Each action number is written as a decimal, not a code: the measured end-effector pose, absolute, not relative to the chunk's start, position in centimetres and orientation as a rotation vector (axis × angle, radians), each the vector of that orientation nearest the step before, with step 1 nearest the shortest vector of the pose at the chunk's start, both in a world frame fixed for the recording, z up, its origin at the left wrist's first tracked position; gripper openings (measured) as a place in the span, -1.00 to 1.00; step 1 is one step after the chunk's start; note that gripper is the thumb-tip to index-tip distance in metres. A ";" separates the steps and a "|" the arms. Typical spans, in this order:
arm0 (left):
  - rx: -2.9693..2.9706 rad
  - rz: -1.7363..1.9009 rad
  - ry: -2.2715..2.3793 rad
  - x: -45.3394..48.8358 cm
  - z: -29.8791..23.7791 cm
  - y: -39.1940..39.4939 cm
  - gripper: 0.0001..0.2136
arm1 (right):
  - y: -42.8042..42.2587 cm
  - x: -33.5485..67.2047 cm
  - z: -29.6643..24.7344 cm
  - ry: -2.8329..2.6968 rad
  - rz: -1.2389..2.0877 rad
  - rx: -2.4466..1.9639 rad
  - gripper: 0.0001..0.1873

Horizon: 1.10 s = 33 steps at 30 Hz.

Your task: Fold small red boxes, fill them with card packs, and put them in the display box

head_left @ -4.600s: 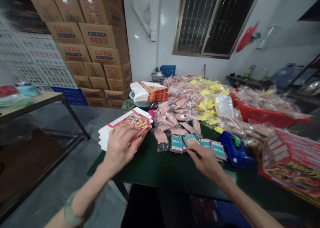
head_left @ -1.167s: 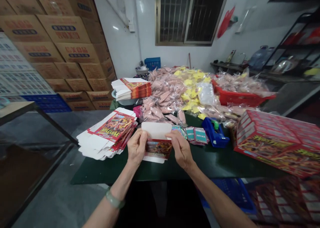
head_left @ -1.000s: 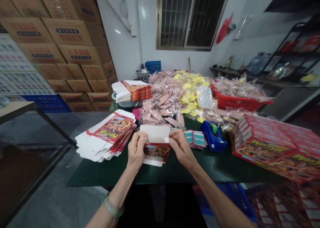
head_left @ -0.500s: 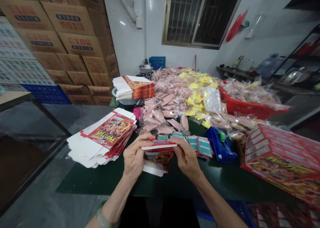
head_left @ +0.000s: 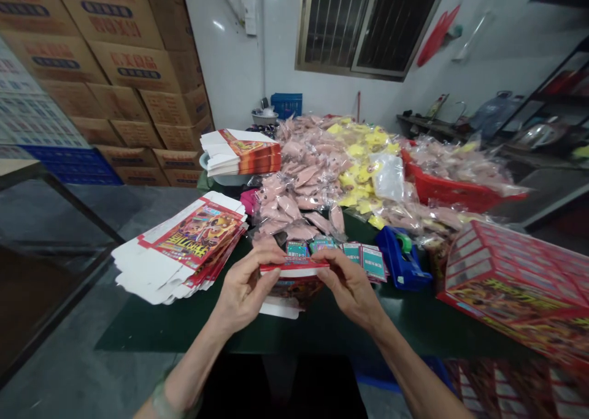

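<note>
Between my two hands is a red printed cardboard box [head_left: 294,289], partly folded, with a white flap sticking out at its lower end. My left hand [head_left: 246,284] grips the left end of its upper edge, thumb in front and fingers behind. At the right end my right hand [head_left: 347,284] pinches the same edge. Just beyond the box lie small teal cards [head_left: 297,249], partly hidden by my hands. A stack of flat red-and-white box blanks [head_left: 197,235] rests to the left. The blue tape dispenser [head_left: 404,259] stands right of my right hand.
Bagged pink pieces [head_left: 308,173] and yellow pieces [head_left: 363,167] are heaped at the back of the green table [head_left: 184,330]. More fill a red basket [head_left: 460,189]. Finished red boxes [head_left: 515,284] stack at right. Another stack of blanks [head_left: 242,152] sits back left.
My left thumb has moved up onto the front of the box's upper edge, and the flap there has tipped inward. Both hands still hold the box. The view has shifted slightly.
</note>
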<state>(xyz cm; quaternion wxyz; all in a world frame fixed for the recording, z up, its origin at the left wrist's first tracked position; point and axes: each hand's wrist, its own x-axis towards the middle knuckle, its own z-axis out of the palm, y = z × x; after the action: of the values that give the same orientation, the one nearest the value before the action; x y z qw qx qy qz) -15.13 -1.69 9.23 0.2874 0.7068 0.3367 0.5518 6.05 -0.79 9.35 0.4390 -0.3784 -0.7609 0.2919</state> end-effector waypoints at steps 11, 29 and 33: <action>2.169 1.312 0.878 -16.7 11.4 -2.8 -0.76 | -1.8 5.1 9.4 -1.858 0.537 -0.812 -0.86; 2.151 1.829 1.194 -13.5 5.3 -3.3 -0.65 | -1.8 2.5 4.1 -1.751 0.219 -0.754 -0.59; 1.987 1.882 1.418 -13.8 4.5 -2.8 -0.56 | -2.1 4.4 4.6 -1.731 0.311 -0.896 -0.45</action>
<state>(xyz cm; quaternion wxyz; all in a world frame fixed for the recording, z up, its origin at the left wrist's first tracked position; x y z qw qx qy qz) -13.80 -2.78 4.52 0.0293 0.6444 0.4599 0.6103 4.39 -2.11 4.65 0.5511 -0.3786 -0.7318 0.1316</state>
